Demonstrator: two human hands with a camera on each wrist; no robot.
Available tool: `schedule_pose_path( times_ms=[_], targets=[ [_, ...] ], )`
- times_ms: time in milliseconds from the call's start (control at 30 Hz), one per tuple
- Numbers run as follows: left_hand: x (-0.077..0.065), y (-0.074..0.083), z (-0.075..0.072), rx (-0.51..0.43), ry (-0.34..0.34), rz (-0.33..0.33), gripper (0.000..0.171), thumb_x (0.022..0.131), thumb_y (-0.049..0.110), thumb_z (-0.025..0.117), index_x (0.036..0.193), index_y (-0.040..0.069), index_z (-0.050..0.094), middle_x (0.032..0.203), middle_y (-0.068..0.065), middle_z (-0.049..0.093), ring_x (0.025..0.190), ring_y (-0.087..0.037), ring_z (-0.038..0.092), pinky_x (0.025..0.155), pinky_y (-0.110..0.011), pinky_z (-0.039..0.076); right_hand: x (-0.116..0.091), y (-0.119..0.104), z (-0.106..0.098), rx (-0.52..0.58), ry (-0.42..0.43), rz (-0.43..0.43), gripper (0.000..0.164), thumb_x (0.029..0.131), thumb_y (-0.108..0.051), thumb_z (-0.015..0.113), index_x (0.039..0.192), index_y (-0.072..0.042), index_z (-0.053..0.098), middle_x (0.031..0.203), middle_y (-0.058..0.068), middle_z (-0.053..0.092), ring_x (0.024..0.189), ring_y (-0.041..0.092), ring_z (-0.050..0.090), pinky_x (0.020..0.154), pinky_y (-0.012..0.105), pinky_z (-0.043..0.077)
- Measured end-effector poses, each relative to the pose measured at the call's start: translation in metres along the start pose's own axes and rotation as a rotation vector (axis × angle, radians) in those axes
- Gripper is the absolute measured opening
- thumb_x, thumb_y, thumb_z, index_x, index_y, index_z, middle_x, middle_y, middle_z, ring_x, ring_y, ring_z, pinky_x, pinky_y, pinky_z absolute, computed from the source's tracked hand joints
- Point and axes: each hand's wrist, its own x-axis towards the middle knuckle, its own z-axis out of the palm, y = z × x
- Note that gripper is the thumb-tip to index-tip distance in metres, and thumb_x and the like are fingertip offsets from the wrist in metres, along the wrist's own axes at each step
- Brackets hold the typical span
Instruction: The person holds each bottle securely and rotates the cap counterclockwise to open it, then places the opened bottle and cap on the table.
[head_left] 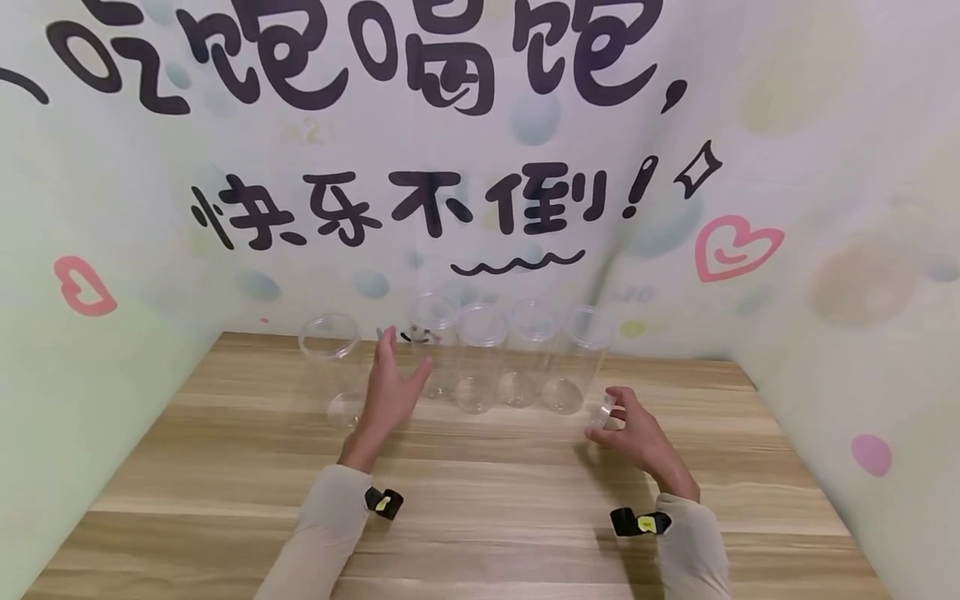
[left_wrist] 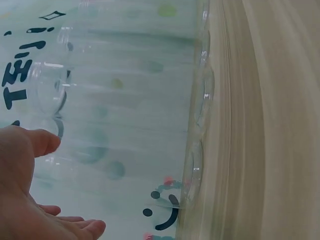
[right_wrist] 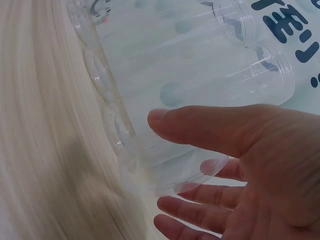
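Note:
Four clear plastic jars stand upright in a row, among them a front jar (head_left: pixel 480 354) and the rightmost jar (head_left: pixel 581 358). Apart from them, to the left, is another clear jar (head_left: pixel 330 375). My left hand (head_left: pixel 392 387) is between that jar and the row, fingers spread, thumb toward the row's left jar (head_left: pixel 435 346); nothing is in its palm. At the row's right end, my right hand (head_left: pixel 637 429) holds a small clear round plastic piece (right_wrist: pixel 167 170) between thumb and fingers, some fingertips showing behind it in the right wrist view.
A wood-grain tabletop (head_left: pixel 480 517) runs back to a printed backdrop (head_left: pixel 420 142) with large dark lettering. Close behind the jars rises this backdrop. Printed side walls (head_left: pixel 862 275) enclose the table at left and right.

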Motion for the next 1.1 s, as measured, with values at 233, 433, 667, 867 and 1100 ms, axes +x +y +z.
schedule_pose_path(
  times_ms=[233,433,667,867,1100],
  targets=[
    [0.016,-0.002,0.009,0.000,-0.047,-0.026,0.096,0.091,0.037,0.068,0.159,0.013,0.004,0.165,-0.016,0.010,0.150,-0.038,0.014,0.118,-0.058,0.020,0.000,0.000,0.000,0.003,-0.012,0.021,0.081,0.086,-0.018,0.078,0.145,0.004,0.027,0.149,0.031,0.035,0.134,0.048,0.043,0.102,0.053,0.046],
    [0.020,-0.007,0.020,-0.070,-0.009,-0.005,0.098,0.088,0.027,0.073,0.157,0.005,0.007,0.162,-0.022,0.016,0.150,-0.038,0.016,0.120,-0.054,0.017,0.001,0.002,0.001,0.047,-0.028,0.022,0.081,0.085,-0.017,0.078,0.144,0.004,0.026,0.150,0.030,0.033,0.135,0.048,0.042,0.103,0.053,0.046],
    [0.022,-0.008,0.028,-0.106,-0.007,0.005,0.099,0.087,0.026,0.075,0.156,0.007,0.007,0.165,-0.016,0.015,0.151,-0.032,0.015,0.121,-0.048,0.018,0.002,0.003,0.004,0.056,-0.038,0.021,0.081,0.085,-0.016,0.079,0.143,0.004,0.027,0.150,0.030,0.034,0.133,0.048,0.044,0.103,0.053,0.046],
    [0.025,-0.006,0.028,-0.096,0.000,0.009,0.098,0.087,0.026,0.076,0.156,0.010,0.008,0.163,-0.016,0.020,0.151,-0.031,0.018,0.120,-0.047,0.022,0.003,0.002,0.003,0.032,-0.051,0.026,0.086,0.085,-0.020,0.079,0.148,0.003,0.025,0.151,0.029,0.033,0.132,0.047,0.046,0.102,0.052,0.047],
    [0.029,-0.006,0.028,-0.082,-0.003,0.009,0.098,0.088,0.025,0.076,0.156,0.010,0.007,0.164,-0.017,0.016,0.152,-0.031,0.014,0.121,-0.048,0.019,0.005,0.005,0.002,-0.008,-0.070,0.030,0.090,0.084,-0.022,0.080,0.152,0.000,0.026,0.150,0.026,0.039,0.133,0.047,0.045,0.102,0.054,0.046]
  ],
)
